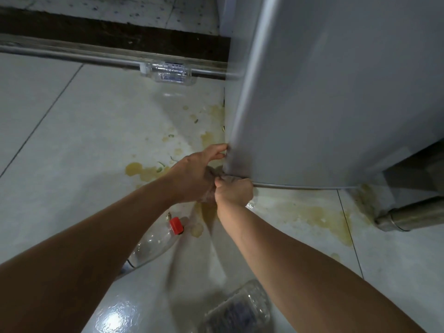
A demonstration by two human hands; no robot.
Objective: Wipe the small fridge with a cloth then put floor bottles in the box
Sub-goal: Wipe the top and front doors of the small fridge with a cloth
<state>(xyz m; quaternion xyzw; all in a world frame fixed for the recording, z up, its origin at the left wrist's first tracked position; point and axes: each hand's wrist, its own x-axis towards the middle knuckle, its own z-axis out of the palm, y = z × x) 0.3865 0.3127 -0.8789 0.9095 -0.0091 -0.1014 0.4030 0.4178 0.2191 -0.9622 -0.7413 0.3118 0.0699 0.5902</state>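
Note:
The small grey fridge stands on the floor at the right. Both hands meet at its lower left corner. My right hand is a fist that grips a bunched, brownish cloth against the fridge's bottom edge; most of the cloth is hidden between the hands. The fingertips of my left hand touch the fridge's left edge. Three clear plastic bottles lie on the floor: one at the back by the rail, one with a red cap under my left forearm, and one near the bottom edge.
Yellowish spill stains and small scraps mark the white floor tiles around the fridge's base. A metal rail and dark threshold run along the back. A metal cylinder lies at the right beside the fridge.

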